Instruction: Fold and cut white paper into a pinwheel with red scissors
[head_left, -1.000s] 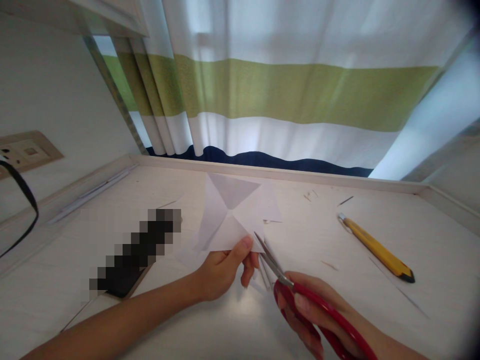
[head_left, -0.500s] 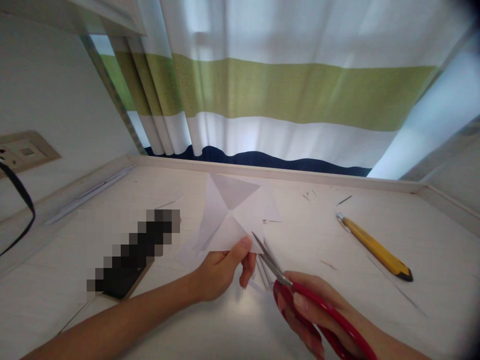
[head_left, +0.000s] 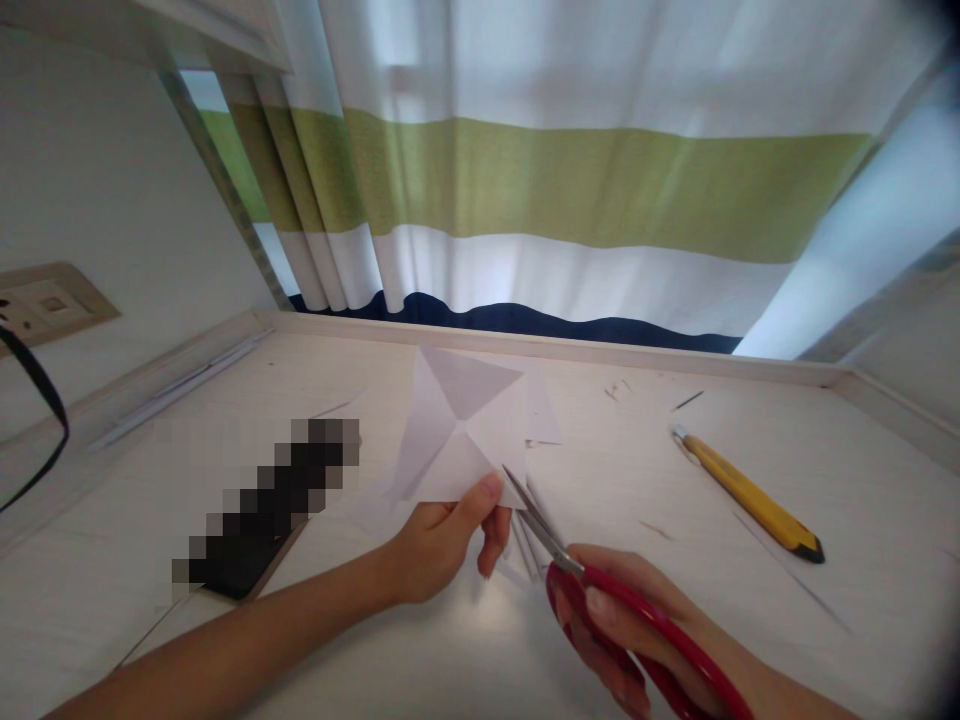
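My left hand pinches the near edge of a creased white paper square between thumb and fingers, holding it tilted up off the pale wooden tabletop just beyond my knuckles. My right hand is curled through the loops of red-handled metal scissors, whose blades meet the paper's near corner right beside my left thumb. A yellow utility knife lies well off to the right of my right hand, and a blurred dark flat object sits left of my left wrist.

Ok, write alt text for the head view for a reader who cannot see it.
A left hand holds up a creased white paper while the right hand brings red-handled scissors to its lower edge. On the pale table lie a yellow utility knife and paper strips, before a striped curtain.
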